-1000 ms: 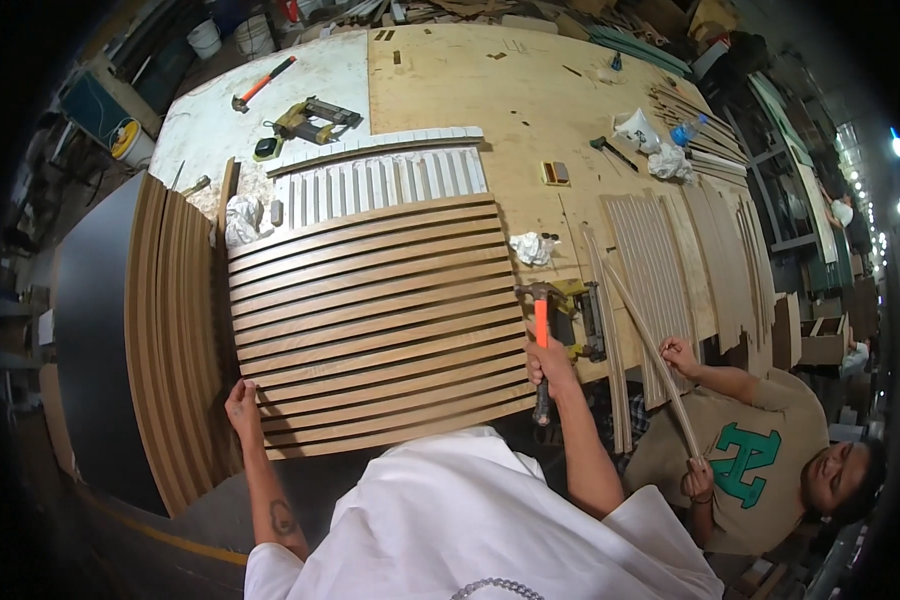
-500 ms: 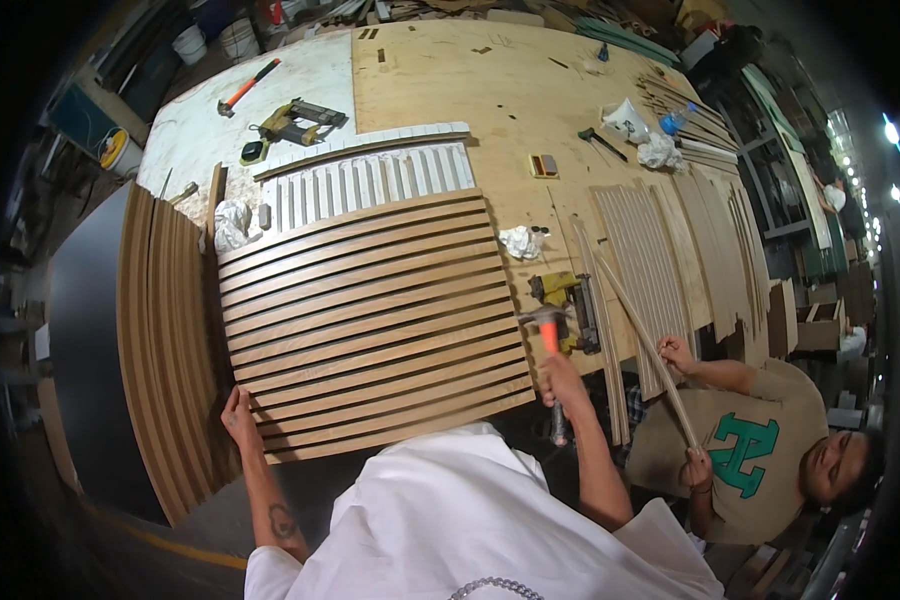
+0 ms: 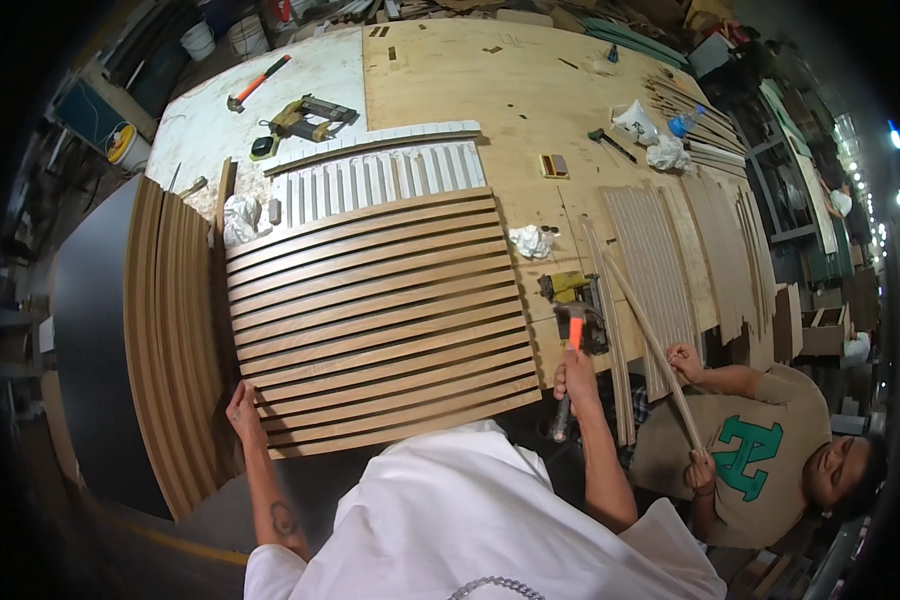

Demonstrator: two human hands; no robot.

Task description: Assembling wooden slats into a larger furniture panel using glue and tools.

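A large slatted wooden panel [image 3: 380, 320] lies on the workbench in front of me. My left hand [image 3: 242, 408] rests on its near left corner, fingers against the edge. My right hand [image 3: 575, 372] is shut on a hammer [image 3: 573, 335] with an orange and black handle, its dark head raised just off the panel's right edge. A smaller white slatted panel [image 3: 380, 180] lies beyond the wooden one.
Curved wooden strips [image 3: 175, 340] stack at the left. A second hammer [image 3: 255, 82], a nail gun [image 3: 305, 115] and rags sit farther back. At the right, another person [image 3: 760, 455] holds a long thin wooden strip [image 3: 655, 345] beside more slatted boards [image 3: 660, 270].
My right hand has lifted the hammer a little and shifted right of the panel edge. My left hand stays on the near left corner.
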